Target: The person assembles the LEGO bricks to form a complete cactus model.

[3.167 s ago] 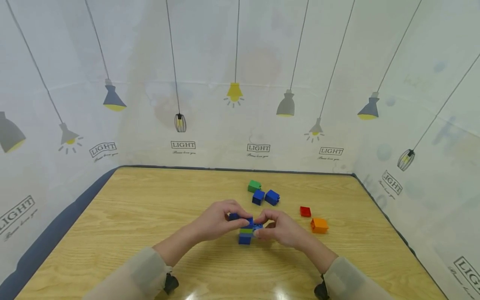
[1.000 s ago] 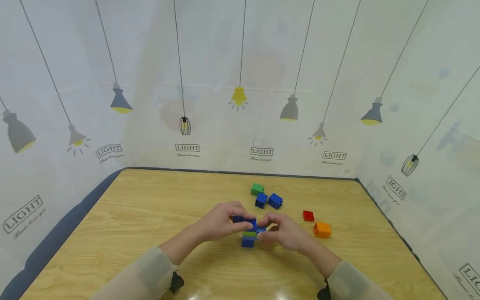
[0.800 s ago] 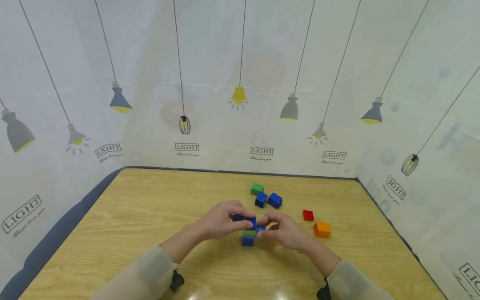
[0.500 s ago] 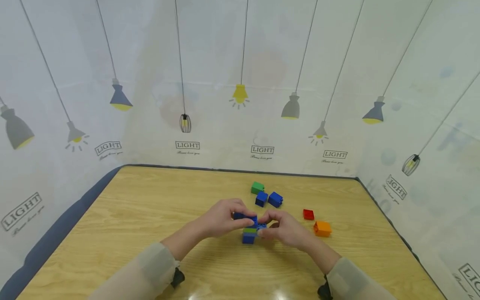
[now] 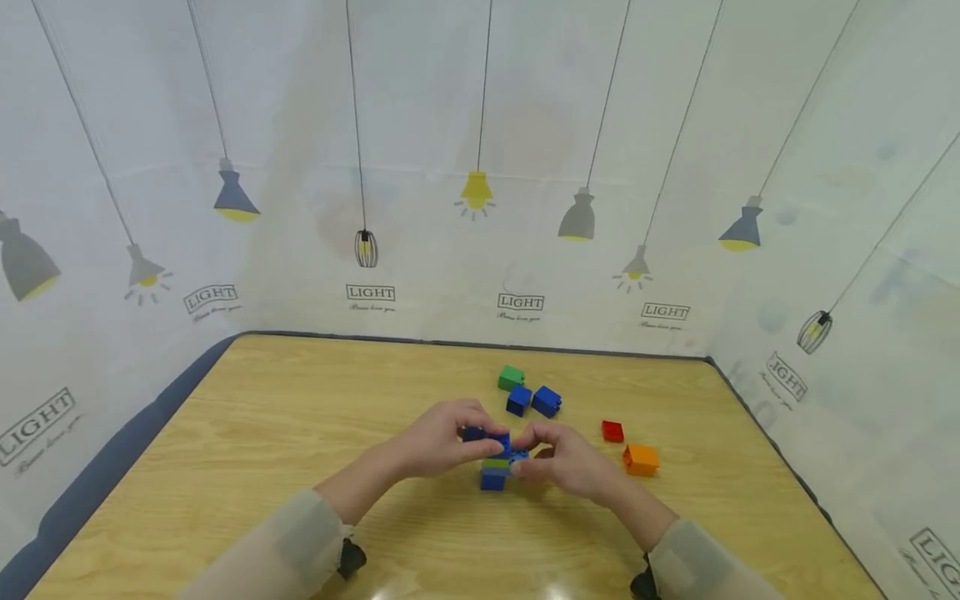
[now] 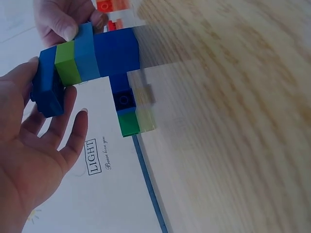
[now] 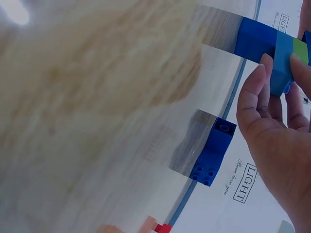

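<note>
A small tower of toy building bricks stands between the hands in the head view. At its base is a dark blue brick, with a lighter blue brick above it reaching out to the right. A lime green brick comes over that, topped by a dark blue brick that extends left. My left hand grips the top brick between thumb and fingers. With thumb and fingers, my right hand pinches the lighter blue brick's right end. Fingers partly cover both bricks in the head view.
Behind the tower lie a green brick and two dark blue bricks, one left and one right. To the right are a flat red brick and an orange brick. Lamp-printed curtains surround the wooden table.
The head view shifts slightly. Both hands keep their holds on the tower, and the loose bricks stay where they were.
</note>
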Motion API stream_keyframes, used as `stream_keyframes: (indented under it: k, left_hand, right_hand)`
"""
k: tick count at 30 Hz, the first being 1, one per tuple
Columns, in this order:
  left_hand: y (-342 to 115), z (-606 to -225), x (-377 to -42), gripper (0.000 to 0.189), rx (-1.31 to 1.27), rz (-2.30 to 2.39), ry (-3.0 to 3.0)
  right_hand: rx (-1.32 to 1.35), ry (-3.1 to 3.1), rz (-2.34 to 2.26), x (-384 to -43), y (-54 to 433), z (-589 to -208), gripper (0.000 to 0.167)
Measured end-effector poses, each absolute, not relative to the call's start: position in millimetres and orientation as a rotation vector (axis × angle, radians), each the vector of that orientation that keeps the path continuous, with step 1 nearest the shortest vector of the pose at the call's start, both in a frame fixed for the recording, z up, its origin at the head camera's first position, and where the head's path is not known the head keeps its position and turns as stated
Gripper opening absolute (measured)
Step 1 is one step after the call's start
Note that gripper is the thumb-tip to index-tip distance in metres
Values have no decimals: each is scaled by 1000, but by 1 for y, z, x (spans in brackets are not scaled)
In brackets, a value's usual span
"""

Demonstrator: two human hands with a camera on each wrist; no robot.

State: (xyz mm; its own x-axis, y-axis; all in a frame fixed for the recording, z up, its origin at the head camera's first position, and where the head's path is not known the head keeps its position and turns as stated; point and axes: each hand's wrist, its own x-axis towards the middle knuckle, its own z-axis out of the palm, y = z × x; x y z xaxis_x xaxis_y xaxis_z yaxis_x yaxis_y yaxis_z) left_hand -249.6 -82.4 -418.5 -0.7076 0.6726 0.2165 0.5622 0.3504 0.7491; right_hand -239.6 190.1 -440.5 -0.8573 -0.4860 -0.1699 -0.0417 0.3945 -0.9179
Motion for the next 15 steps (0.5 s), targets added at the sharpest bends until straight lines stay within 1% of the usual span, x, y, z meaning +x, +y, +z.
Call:
stream_keyframes:
  k: [6, 10, 15]
  left_hand:
    - [-86, -420, -255, 27, 1121, 1293, 2450]
    - [-92, -421, -265, 29, 998, 1289, 2483]
    - [-103, -424, -286, 35, 850, 1278, 2547]
  right_hand:
    - [-459, 2243, -1461, -238, 190, -440, 27]
    - [-456, 2247, -1454, -237, 188, -439, 28]
    - [-459, 2261, -1442, -236, 187, -437, 28]
